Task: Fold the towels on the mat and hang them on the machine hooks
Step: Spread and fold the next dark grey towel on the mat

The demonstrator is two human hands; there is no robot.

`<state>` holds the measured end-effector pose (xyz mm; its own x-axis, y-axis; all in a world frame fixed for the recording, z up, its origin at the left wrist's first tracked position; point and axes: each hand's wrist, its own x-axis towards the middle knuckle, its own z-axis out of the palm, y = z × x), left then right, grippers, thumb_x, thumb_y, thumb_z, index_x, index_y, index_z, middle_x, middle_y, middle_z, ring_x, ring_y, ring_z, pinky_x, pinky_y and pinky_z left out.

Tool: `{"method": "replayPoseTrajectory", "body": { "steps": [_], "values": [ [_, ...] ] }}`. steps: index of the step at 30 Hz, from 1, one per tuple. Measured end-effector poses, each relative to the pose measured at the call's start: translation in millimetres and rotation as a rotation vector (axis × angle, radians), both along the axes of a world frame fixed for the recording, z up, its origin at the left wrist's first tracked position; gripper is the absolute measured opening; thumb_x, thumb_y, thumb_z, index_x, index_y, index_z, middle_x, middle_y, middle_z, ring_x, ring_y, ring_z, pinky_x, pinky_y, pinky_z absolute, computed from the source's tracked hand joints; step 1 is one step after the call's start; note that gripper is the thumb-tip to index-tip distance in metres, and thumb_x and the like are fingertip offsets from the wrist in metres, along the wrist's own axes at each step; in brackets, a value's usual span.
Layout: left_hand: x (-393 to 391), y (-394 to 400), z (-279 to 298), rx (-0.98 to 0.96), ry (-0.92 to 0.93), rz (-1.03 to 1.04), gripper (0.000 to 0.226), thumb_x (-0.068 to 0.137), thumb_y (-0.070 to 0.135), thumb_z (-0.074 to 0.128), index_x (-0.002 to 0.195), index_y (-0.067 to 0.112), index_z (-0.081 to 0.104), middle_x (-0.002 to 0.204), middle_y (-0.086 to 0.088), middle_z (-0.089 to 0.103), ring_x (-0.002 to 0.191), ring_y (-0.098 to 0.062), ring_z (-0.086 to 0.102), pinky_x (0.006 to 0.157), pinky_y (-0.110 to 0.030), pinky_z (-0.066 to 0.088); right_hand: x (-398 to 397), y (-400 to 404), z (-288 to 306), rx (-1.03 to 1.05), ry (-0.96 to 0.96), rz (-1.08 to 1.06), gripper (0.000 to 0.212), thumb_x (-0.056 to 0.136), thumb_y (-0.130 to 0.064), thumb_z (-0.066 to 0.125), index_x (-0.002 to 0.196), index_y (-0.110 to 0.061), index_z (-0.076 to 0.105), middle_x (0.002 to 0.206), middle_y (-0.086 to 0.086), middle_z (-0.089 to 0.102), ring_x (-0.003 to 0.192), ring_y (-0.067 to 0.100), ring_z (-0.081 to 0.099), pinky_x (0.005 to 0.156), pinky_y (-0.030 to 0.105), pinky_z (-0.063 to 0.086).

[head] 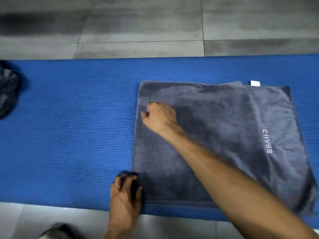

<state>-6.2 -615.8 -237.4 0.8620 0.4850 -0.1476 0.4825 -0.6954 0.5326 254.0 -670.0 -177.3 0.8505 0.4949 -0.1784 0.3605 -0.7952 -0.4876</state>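
Observation:
A grey towel (215, 135) lies folded flat on the right half of the blue mat (77, 126). White lettering runs along its right side and a small white tag (255, 83) sticks out at its far right corner. My left hand (126, 190) grips the towel's near left corner between thumb and fingers. My right hand (159, 116) reaches across the towel; its fingers are curled on the cloth close to the left edge and seem to pinch it. A second dark towel (7, 88) lies crumpled at the mat's far left end.
Grey floor tiles (138, 28) lie beyond the mat and lighter tiles (51, 216) on my near side. The left and middle stretch of the mat is bare blue foam. No machine or hooks are in view.

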Motion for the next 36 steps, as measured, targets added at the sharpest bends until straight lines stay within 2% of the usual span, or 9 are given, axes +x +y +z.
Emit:
{"method": "replayPoseTrajectory", "body": {
  "steps": [5,8,11,15,18,21,26,30,36],
  "values": [
    [2,7,10,-0.534,0.043,0.268,0.052,0.066,0.023,0.08,0.113,0.028,0.057,0.085,-0.01,0.067,0.073,-0.005,0.065,0.073,-0.019,0.053,-12,51,-15,-0.2,0.034,0.093,0.027,0.089,-0.032,0.062,0.11,-0.016,0.066,0.115,0.002,0.068,0.109,0.023,0.064,0.082,0.031,0.051],
    [-7,37,13,-0.604,0.098,0.265,0.051,0.049,0.031,0.082,0.097,0.037,0.067,0.078,-0.004,0.068,0.07,-0.013,0.061,0.068,-0.019,0.051,-9,65,-10,-0.151,0.106,0.093,0.027,0.089,-0.035,0.061,0.107,-0.015,0.065,0.113,0.004,0.067,0.107,0.024,0.064,0.078,0.031,0.048],
    [-16,77,24,-0.541,0.081,0.292,0.044,0.054,0.025,0.082,0.092,0.043,0.069,0.074,0.007,0.067,0.065,-0.001,0.058,0.067,-0.015,0.049,-9,88,-1,-0.002,0.206,0.094,0.02,0.091,-0.037,0.055,0.084,-0.018,0.058,0.109,0.006,0.068,0.104,0.026,0.063,0.078,0.031,0.047],
    [-36,129,28,-0.458,0.175,0.342,0.045,0.072,-0.024,0.065,0.108,0.003,0.063,0.082,-0.015,0.064,0.057,-0.003,0.061,0.057,-0.006,0.046,-20,121,2,0.147,0.359,0.146,0.016,0.091,-0.024,0.056,0.079,-0.015,0.062,0.104,0.006,0.071,0.101,0.025,0.065,0.081,0.03,0.051],
    [-43,142,33,-0.303,0.24,0.342,0.044,0.072,0.006,0.077,0.111,0.018,0.059,0.098,-0.017,0.064,0.068,-0.004,0.064,0.063,-0.014,0.051,-30,104,-2,0.292,0.445,0.183,0.015,0.091,-0.017,0.057,0.103,-0.013,0.064,0.106,0.002,0.069,0.097,0.021,0.063,0.085,0.035,0.053],
    [-19,105,46,-0.039,0.134,0.282,0.04,0.064,0.027,0.064,0.102,0.037,0.058,0.093,-0.009,0.062,0.074,-0.025,0.062,0.072,-0.037,0.051,-33,34,-7,0.493,0.37,0.027,0.019,0.088,-0.012,0.06,0.106,-0.015,0.063,0.096,-0.004,0.067,0.085,0.015,0.063,0.079,0.029,0.052],
    [48,-36,44,-0.087,-0.002,-0.137,0.023,0.075,0.029,0.05,0.096,0.029,0.058,0.086,0.0,0.068,0.072,-0.023,0.066,0.066,-0.026,0.053,-59,-152,-7,0.378,0.131,-0.591,0.024,0.085,-0.017,0.067,0.106,-0.025,0.057,0.093,-0.012,0.065,0.082,0.008,0.063,0.08,0.023,0.05],
    [77,-135,33,0.002,-0.003,-0.416,0.017,0.071,0.039,0.054,0.082,0.026,0.054,0.081,0.006,0.06,0.075,-0.019,0.06,0.066,-0.03,0.047,-116,-223,-10,0.206,0.45,-0.722,0.036,0.079,-0.033,0.077,0.105,-0.028,0.052,0.089,-0.009,0.067,0.08,0.007,0.063,0.076,0.017,0.047],
    [71,-179,30,0.158,0.176,-0.499,0.059,0.04,0.039,0.08,0.091,0.025,0.055,0.091,0.001,0.056,0.081,-0.022,0.057,0.062,-0.036,0.049,-141,-234,-31,0.326,0.708,-0.742,0.013,0.083,-0.012,0.065,0.084,-0.023,0.071,0.077,-0.001,0.074,0.075,0.016,0.071,0.079,0.045,0.058]
  ]
}}
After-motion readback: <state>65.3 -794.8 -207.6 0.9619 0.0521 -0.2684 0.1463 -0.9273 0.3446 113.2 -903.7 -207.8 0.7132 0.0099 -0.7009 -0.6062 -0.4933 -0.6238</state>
